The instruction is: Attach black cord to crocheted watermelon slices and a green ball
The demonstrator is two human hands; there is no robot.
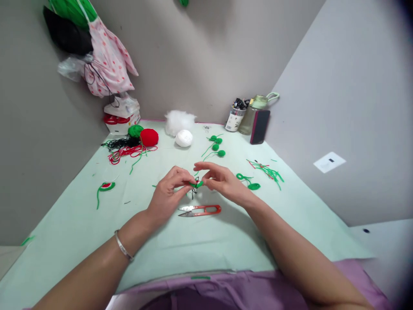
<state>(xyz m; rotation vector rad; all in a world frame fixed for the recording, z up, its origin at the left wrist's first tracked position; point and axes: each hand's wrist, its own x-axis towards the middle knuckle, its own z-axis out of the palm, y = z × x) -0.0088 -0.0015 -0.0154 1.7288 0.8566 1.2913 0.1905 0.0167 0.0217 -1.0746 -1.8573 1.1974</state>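
Note:
Both hands meet over the middle of the table around a small crochet piece [199, 184], green with a little red and white, with dark yarn ends hanging below it. My left hand [174, 185] pinches its left side between thumb and fingers. At its right end, my right hand [222, 181] holds it with the thumb and a fingertip, the index finger raised above. The fingers hide much of the piece. Just below the hands lie thread snips [203, 210] with orange handles, blades pointing left. A crocheted watermelon slice [106, 186] with a green tail rests to the left.
Red yarn [149, 137], green yarn [135, 130], white yarn [184, 138] and fluffy stuffing [179, 122] sit at the back. Green crocheted pieces [254, 186] and yarn scraps [271, 172] lie right. A pen cup [234, 119], bottle [248, 120] and phone [260, 127] stand back right.

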